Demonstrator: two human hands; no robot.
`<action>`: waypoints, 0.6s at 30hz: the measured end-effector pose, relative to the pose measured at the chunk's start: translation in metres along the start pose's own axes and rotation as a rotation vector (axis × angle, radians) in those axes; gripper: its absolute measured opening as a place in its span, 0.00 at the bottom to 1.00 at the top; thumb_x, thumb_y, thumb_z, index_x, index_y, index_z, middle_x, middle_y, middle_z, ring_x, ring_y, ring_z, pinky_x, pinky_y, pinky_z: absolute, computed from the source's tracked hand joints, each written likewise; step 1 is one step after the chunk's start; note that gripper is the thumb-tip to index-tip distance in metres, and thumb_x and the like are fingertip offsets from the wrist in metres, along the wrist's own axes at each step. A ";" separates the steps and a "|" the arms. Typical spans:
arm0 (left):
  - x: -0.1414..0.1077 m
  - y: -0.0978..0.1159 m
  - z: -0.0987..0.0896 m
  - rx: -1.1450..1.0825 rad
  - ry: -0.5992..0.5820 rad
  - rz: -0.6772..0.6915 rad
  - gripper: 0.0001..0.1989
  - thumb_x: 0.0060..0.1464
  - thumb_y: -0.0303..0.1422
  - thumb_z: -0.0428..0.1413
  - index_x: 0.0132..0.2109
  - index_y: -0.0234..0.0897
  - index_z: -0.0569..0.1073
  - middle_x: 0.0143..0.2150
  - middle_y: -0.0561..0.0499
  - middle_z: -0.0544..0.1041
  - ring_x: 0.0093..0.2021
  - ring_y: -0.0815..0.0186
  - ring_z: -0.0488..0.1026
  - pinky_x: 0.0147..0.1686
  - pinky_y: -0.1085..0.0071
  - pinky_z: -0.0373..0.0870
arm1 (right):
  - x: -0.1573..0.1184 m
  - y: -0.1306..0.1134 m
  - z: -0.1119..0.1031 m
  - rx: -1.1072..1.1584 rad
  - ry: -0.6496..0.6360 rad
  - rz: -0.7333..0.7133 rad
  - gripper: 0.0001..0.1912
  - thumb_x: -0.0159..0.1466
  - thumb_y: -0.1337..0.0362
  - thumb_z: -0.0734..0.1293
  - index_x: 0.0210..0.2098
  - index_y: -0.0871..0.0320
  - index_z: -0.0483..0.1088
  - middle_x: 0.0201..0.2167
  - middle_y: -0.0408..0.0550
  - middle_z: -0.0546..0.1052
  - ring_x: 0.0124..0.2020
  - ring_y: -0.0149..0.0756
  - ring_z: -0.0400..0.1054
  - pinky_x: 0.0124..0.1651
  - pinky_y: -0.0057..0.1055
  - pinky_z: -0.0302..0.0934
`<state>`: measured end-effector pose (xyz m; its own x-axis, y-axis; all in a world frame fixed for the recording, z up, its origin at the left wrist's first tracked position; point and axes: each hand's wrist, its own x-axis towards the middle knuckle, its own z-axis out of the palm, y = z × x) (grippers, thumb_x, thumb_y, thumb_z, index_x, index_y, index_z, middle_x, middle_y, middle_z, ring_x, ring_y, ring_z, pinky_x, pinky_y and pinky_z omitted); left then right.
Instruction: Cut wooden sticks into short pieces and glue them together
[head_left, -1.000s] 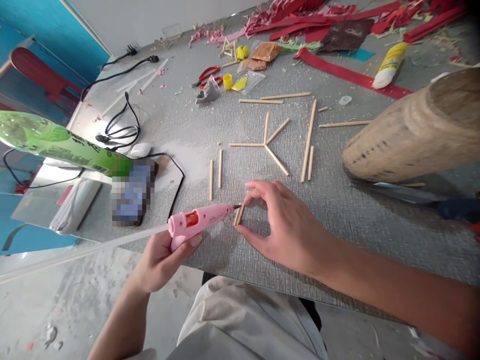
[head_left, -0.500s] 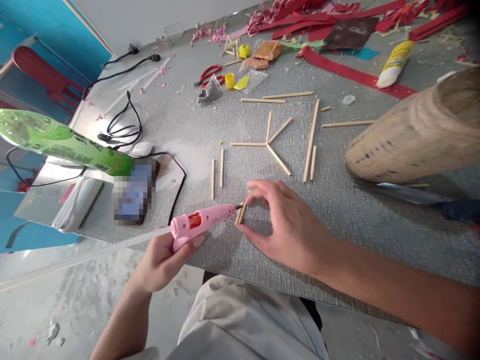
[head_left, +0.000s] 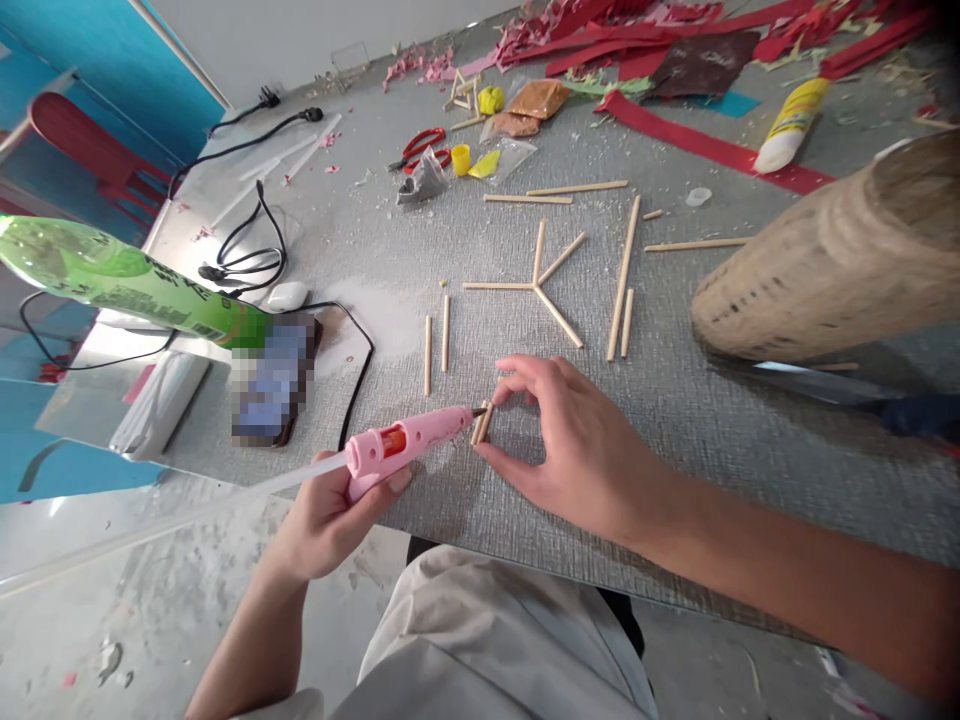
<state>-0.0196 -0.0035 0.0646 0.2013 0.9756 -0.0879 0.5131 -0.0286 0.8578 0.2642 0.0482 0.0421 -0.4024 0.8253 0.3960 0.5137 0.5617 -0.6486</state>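
Observation:
My left hand (head_left: 334, 530) is wrapped round a pink hot glue gun (head_left: 409, 447), with a long clear glue stick (head_left: 225, 518) trailing from its back end. The gun's metal tip is at the upper end of two short wooden sticks (head_left: 482, 424) lying side by side near the table's front edge. Thumb and fingers of my right hand (head_left: 577, 440) pinch these short sticks by their ends. Beyond the hands, several sticks meet at one point in a branching figure (head_left: 535, 286). Two loose sticks (head_left: 445, 335) lie to its left, and a longer stick (head_left: 625, 275) is on the right.
At the left are a green bottle (head_left: 127, 275), a phone (head_left: 276, 385) and black cables (head_left: 259, 235). A cardboard tube (head_left: 825, 260) and a knife (head_left: 817, 383) are at the right. Red scissors (head_left: 424, 148), a glue bottle (head_left: 793, 125) and red paper strips (head_left: 690, 135) lie farther back.
The view has shifted very slightly. Both hands, the glue gun and the pinched sticks stay in almost the same place.

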 end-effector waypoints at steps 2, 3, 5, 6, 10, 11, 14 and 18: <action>0.000 0.000 0.000 0.007 -0.004 0.014 0.14 0.65 0.39 0.61 0.33 0.34 0.76 0.23 0.53 0.66 0.24 0.71 0.60 0.23 0.73 0.55 | -0.001 0.000 -0.001 -0.001 -0.001 0.008 0.35 0.64 0.67 0.76 0.62 0.57 0.55 0.44 0.53 0.78 0.47 0.49 0.72 0.51 0.46 0.73; 0.000 0.001 0.000 0.011 -0.005 0.019 0.14 0.65 0.38 0.61 0.34 0.34 0.77 0.23 0.53 0.67 0.24 0.71 0.61 0.23 0.73 0.55 | -0.001 0.000 -0.001 -0.001 0.000 0.010 0.35 0.64 0.67 0.76 0.62 0.57 0.55 0.44 0.53 0.78 0.47 0.49 0.72 0.51 0.46 0.73; 0.000 0.000 0.000 0.017 -0.001 0.031 0.13 0.65 0.38 0.61 0.34 0.34 0.77 0.23 0.53 0.67 0.24 0.70 0.62 0.23 0.73 0.56 | -0.002 0.000 0.000 -0.004 0.006 0.013 0.36 0.63 0.67 0.77 0.62 0.57 0.55 0.44 0.52 0.78 0.47 0.50 0.72 0.50 0.45 0.73; 0.000 0.000 0.000 0.019 0.003 0.036 0.13 0.65 0.38 0.61 0.34 0.34 0.77 0.23 0.53 0.68 0.24 0.70 0.62 0.23 0.73 0.57 | -0.002 0.000 0.000 -0.006 0.010 0.011 0.36 0.63 0.66 0.77 0.62 0.57 0.55 0.44 0.52 0.78 0.47 0.50 0.72 0.50 0.45 0.73; 0.000 -0.001 0.001 0.032 0.003 0.044 0.13 0.66 0.38 0.61 0.34 0.35 0.77 0.23 0.53 0.68 0.24 0.70 0.63 0.23 0.74 0.58 | -0.002 0.001 0.002 -0.011 0.020 0.006 0.36 0.63 0.66 0.77 0.62 0.57 0.55 0.44 0.52 0.78 0.48 0.49 0.73 0.49 0.43 0.72; -0.001 -0.002 0.001 0.036 0.003 0.044 0.13 0.66 0.38 0.61 0.34 0.35 0.77 0.23 0.53 0.68 0.24 0.70 0.63 0.23 0.74 0.58 | -0.001 0.001 0.002 -0.010 0.019 0.006 0.36 0.63 0.66 0.78 0.62 0.57 0.55 0.44 0.52 0.78 0.48 0.49 0.72 0.50 0.43 0.72; -0.002 -0.003 0.001 0.040 0.007 0.047 0.12 0.65 0.37 0.61 0.34 0.35 0.77 0.23 0.53 0.68 0.24 0.70 0.63 0.23 0.73 0.58 | -0.001 0.001 0.002 -0.010 0.019 0.009 0.36 0.63 0.66 0.78 0.62 0.57 0.56 0.44 0.52 0.78 0.48 0.49 0.72 0.50 0.43 0.72; -0.002 -0.004 0.000 0.042 0.008 0.048 0.11 0.65 0.36 0.62 0.34 0.35 0.77 0.23 0.53 0.69 0.24 0.70 0.64 0.23 0.73 0.59 | -0.001 0.001 0.002 -0.015 0.025 0.014 0.36 0.63 0.66 0.78 0.62 0.56 0.55 0.43 0.52 0.78 0.47 0.49 0.73 0.49 0.43 0.72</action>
<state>-0.0222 -0.0059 0.0609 0.2199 0.9746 -0.0428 0.5373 -0.0844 0.8392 0.2636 0.0482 0.0397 -0.3758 0.8344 0.4031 0.5304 0.5504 -0.6448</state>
